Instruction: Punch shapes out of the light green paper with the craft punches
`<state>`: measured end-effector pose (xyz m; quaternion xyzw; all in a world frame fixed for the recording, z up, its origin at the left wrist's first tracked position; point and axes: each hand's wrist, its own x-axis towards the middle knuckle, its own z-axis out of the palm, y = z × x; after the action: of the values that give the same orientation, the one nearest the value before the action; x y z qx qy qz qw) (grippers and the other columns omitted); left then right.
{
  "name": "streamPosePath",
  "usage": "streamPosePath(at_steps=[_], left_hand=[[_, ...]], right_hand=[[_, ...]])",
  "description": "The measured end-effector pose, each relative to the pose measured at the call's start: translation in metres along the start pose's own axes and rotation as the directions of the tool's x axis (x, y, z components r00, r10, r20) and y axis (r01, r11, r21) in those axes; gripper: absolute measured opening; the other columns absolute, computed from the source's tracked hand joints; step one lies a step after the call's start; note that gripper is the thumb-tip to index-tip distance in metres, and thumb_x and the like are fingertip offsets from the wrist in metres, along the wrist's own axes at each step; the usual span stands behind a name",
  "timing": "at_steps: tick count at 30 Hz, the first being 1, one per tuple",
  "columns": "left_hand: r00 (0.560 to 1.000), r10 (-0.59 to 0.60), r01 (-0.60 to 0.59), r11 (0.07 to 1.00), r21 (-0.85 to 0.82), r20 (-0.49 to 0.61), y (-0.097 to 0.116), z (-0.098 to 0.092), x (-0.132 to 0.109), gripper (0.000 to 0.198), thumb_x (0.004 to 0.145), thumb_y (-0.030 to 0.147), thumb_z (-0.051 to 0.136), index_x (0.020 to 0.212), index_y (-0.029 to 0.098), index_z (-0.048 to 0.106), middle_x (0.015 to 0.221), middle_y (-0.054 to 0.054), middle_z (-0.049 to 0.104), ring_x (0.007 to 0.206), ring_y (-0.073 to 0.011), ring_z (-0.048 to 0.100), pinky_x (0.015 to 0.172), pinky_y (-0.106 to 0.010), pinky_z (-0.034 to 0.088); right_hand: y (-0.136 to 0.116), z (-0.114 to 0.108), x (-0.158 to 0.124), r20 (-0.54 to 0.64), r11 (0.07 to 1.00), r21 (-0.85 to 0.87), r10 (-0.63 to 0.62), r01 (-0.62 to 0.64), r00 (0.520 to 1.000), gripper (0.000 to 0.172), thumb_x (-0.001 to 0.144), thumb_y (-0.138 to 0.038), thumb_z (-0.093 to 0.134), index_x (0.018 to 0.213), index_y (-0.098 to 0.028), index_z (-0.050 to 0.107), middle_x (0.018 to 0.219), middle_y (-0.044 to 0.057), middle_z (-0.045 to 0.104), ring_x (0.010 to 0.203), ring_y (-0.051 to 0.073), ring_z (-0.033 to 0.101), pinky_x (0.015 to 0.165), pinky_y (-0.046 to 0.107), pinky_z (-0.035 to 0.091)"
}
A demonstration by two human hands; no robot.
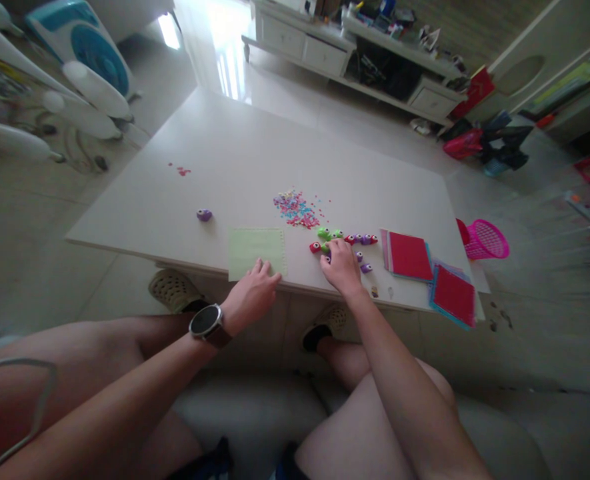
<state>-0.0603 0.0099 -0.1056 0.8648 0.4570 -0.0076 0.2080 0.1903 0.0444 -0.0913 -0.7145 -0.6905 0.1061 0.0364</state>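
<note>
My left hand (255, 290) lies with its fingers stretched out on the lower right part of a light green paper sheet (249, 248), at the table's near edge. Over a cluster of small craft punches in green, red and purple, my right hand (342, 265) has its fingers curled down; what they grip, if anything, is hidden. Around it show a green punch (323, 233), a red punch (315, 247) and a purple punch (367, 268). One more purple punch (204, 215) stands apart on the left. Beyond the cluster lies a heap of coloured paper confetti (297, 208).
Two stacks of coloured paper squares, a red-topped stack (411, 256) and another red-topped stack (453, 295), lie at the right of the white table (369, 173). Red paper bits (183, 171) lie far left. A pink basket (489, 239) stands beyond the right edge.
</note>
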Motion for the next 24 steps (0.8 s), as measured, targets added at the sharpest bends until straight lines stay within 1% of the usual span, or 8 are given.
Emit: streamPosePath(at_steps=[3,6,9,11,14,17,20,24], left_hand=[[0.999,-0.028,0.026,0.999,0.045,0.04,0.003,-0.006,0.0,0.033,0.096,0.009,0.053,0.125,0.013,0.07,0.136,-0.023,0.062,0.15,-0.04,0.048,0.111,-0.053,0.056],[0.998,-0.05,0.049,0.997,0.053,0.023,0.005,-0.009,0.0,0.033,0.097,0.005,0.049,0.122,0.013,0.069,0.132,-0.022,0.063,0.149,-0.038,0.049,0.106,-0.047,0.06],[0.997,-0.074,0.073,0.996,0.056,0.012,0.004,-0.01,0.0,0.034,0.099,0.002,0.044,0.119,0.014,0.068,0.127,-0.019,0.064,0.14,-0.0334,0.056,0.1,-0.041,0.062],[0.996,-0.092,0.092,0.995,0.05,0.007,0.004,-0.011,0.001,0.034,0.099,0.0,0.042,0.117,0.015,0.068,0.124,-0.017,0.065,0.131,-0.0301,0.062,0.093,-0.038,0.063],[0.993,-0.121,0.121,0.991,0.054,0.003,0.005,-0.014,0.002,0.033,0.101,0.0,0.042,0.113,0.016,0.068,0.12,-0.014,0.067,0.113,-0.0262,0.068,0.083,-0.034,0.061],[0.989,-0.149,0.148,0.985,0.086,0.008,0.006,-0.019,0.003,0.032,0.103,0.002,0.04,0.112,0.016,0.068,0.117,-0.013,0.068,0.101,-0.0242,0.07,0.079,-0.033,0.057],[0.987,-0.164,0.162,0.982,0.1,0.008,0.006,-0.021,0.004,0.033,0.103,0.001,0.04,0.111,0.016,0.069,0.115,-0.012,0.069,0.094,-0.0229,0.071,0.076,-0.032,0.055],[0.987,-0.162,0.161,0.982,0.103,0.003,0.005,-0.02,0.005,0.033,0.102,0.0,0.041,0.111,0.016,0.069,0.113,-0.011,0.069,0.091,-0.0222,0.071,0.074,-0.032,0.052]], right_hand=[[0.002,0.002,0.001,0.0,0.999,0.03,-0.015,0.015,1.0,0.043,0.1,-0.015,0.054,0.141,-0.01,0.066,0.145,0.017,0.064,0.133,0.031,0.055,0.117,0.042,0.043],[0.004,0.005,0.002,-0.001,1.0,0.018,-0.001,0.001,1.0,0.041,0.1,-0.014,0.055,0.139,-0.011,0.068,0.136,0.016,0.067,0.125,0.031,0.059,0.112,0.041,0.045],[0.006,0.007,0.003,-0.017,1.0,0.026,0.006,-0.006,1.0,0.032,0.1,-0.014,0.058,0.128,-0.011,0.072,0.13,0.016,0.069,0.124,0.03,0.06,0.11,0.039,0.046],[0.006,0.008,0.004,-0.013,0.999,0.044,0.014,-0.014,1.0,0.029,0.1,-0.013,0.057,0.125,-0.012,0.072,0.128,0.016,0.07,0.122,0.029,0.061,0.108,0.038,0.046],[0.007,0.009,0.005,-0.004,0.998,0.053,0.029,-0.028,1.0,0.028,0.101,-0.01,0.055,0.122,-0.013,0.073,0.125,0.015,0.072,0.119,0.028,0.063,0.105,0.037,0.047],[0.007,0.008,0.005,-0.006,0.998,0.049,0.027,-0.027,1.0,0.024,0.102,-0.01,0.056,0.119,-0.013,0.072,0.125,0.015,0.073,0.12,0.028,0.064,0.104,0.037,0.046],[0.007,0.006,0.005,-0.009,0.998,0.048,0.036,-0.035,0.999,0.02,0.102,-0.011,0.059,0.116,-0.015,0.071,0.123,0.015,0.073,0.117,0.028,0.065,0.101,0.036,0.047],[0.007,0.002,0.005,-0.016,0.995,0.055,0.078,-0.077,0.997,0.012,0.102,-0.015,0.064,0.112,-0.016,0.07,0.113,0.014,0.075,0.111,0.029,0.067,0.095,0.036,0.046]])
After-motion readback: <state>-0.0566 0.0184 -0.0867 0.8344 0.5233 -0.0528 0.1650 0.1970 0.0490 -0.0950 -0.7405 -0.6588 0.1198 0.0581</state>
